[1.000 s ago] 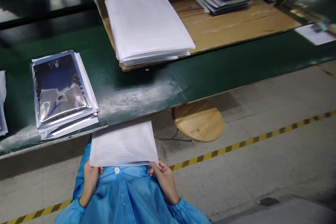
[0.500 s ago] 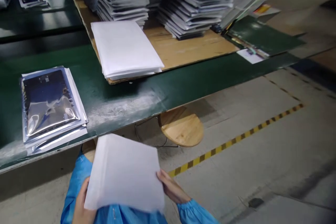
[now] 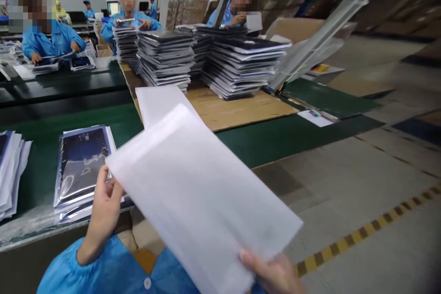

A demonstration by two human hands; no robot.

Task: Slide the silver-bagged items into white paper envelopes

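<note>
A large flat white sleeve (image 3: 203, 193), with a folded strip along its upper left edge, is held tilted in front of me over the bench edge. My left hand (image 3: 106, 204) is closed on its left corner, fingers pinching the edge. At the lower right, my right hand (image 3: 275, 273) grips it with the thumb on top and the fingers hidden underneath. Behind it, a pile of white sleeves (image 3: 161, 101) lies on the cardboard sheet, partly covered. Left of my left hand sits a small stack of dark panels in clear bags (image 3: 82, 165) with white sheets between.
Tall stacks of bagged panels (image 3: 244, 64) stand on the cardboard (image 3: 237, 110) on the green bench (image 3: 272, 140). Another pile (image 3: 12, 174) is at far left. Co-workers in blue (image 3: 51, 46) work beyond. A slanted metal post (image 3: 320, 36) rises at right; yellow-black tape (image 3: 361, 234) marks the floor.
My view has tipped up, bringing co-workers into sight. The white sleeve has been raised and turned, its left corner up and right end down. Both hands still hold it.
</note>
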